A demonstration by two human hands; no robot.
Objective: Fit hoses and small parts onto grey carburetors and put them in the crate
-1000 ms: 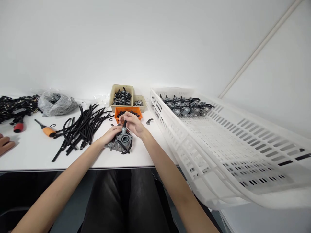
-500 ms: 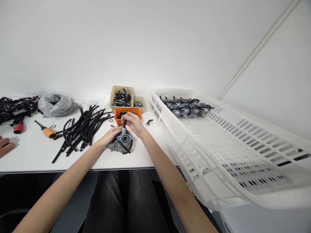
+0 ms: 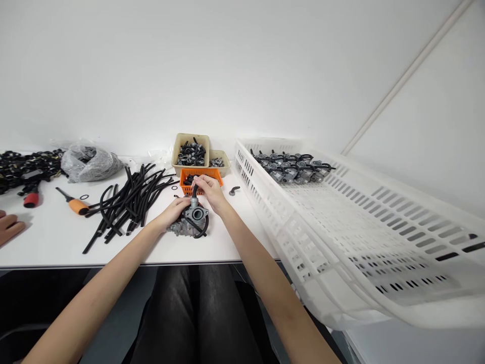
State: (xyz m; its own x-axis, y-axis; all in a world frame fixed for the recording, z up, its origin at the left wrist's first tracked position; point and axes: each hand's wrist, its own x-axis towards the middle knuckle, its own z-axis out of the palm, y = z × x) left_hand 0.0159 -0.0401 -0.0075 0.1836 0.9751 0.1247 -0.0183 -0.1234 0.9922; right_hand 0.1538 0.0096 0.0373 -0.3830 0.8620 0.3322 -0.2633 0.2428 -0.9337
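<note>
A grey metal carburetor point(image 3: 185, 227) stands on the white table in front of me, its round bore point(image 3: 197, 214) turned toward me and a black hose point(image 3: 205, 226) looping at its right side. My left hand point(image 3: 173, 212) is closed around the carburetor's left and back, its fingertips partly hidden behind the body. At the top, my right hand point(image 3: 212, 193) pinches the black rubber cap point(image 3: 194, 191) that rises from the carburetor's neck. A loose small elbow-shaped cap point(image 3: 234, 190) lies to the right of my right hand.
Behind the carburetor are an orange basket point(image 3: 216, 174) and beige bins point(image 3: 174, 157) of small parts. Black hoses point(image 3: 132, 202) and an orange-handled tool point(image 3: 78, 206) lie leftward. A white crate point(image 3: 280, 227) holds several carburetors. Another person's hand point(image 3: 9, 227) rests far left.
The view has shifted very slightly. Both hands keep their hold on the carburetor and its cap, with no clear movement.
</note>
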